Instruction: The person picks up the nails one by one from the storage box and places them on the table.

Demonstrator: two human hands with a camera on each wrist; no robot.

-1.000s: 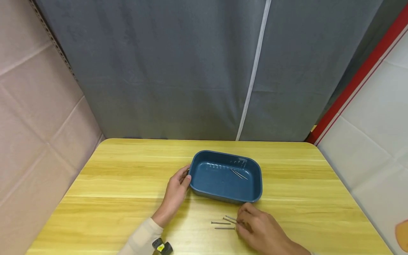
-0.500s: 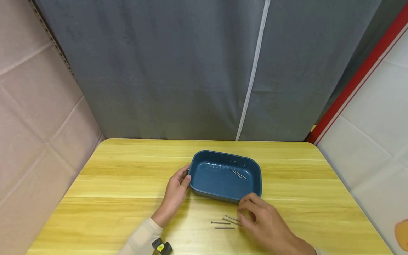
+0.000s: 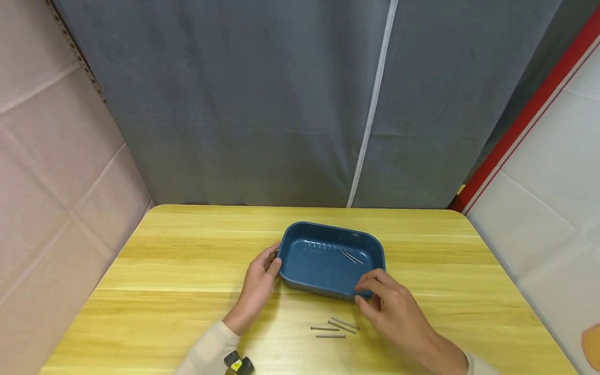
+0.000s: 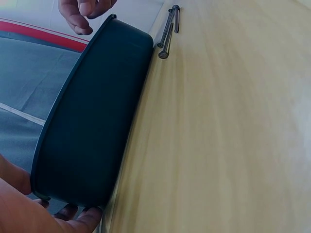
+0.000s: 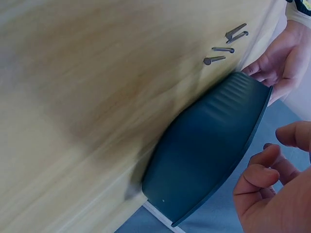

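Note:
A blue tray (image 3: 314, 268) sits in the middle of a wooden table (image 3: 178, 260), with two nails (image 3: 351, 256) lying inside it at the right. My left hand (image 3: 260, 281) grips the tray's left end, thumb on the rim. My right hand (image 3: 363, 291) hovers at the tray's near right corner with its fingers loosely curled. The right wrist view shows a gap between thumb and fingers (image 5: 262, 160) and no nail there. Several loose nails (image 3: 335, 328) lie on the table just in front of the tray, also seen as nails (image 5: 223, 49) in the right wrist view.
A grey curtain (image 3: 281, 104) hangs behind the table. A cardboard wall (image 3: 47, 156) stands on the left and a white panel with a red stripe (image 3: 529, 114) on the right. A small black and yellow object (image 3: 238, 363) sits at the table's near edge.
My right hand has lifted off the loose nails and moved away from me to the tray's near right corner. The left hand, the tray and the nails have stayed put.

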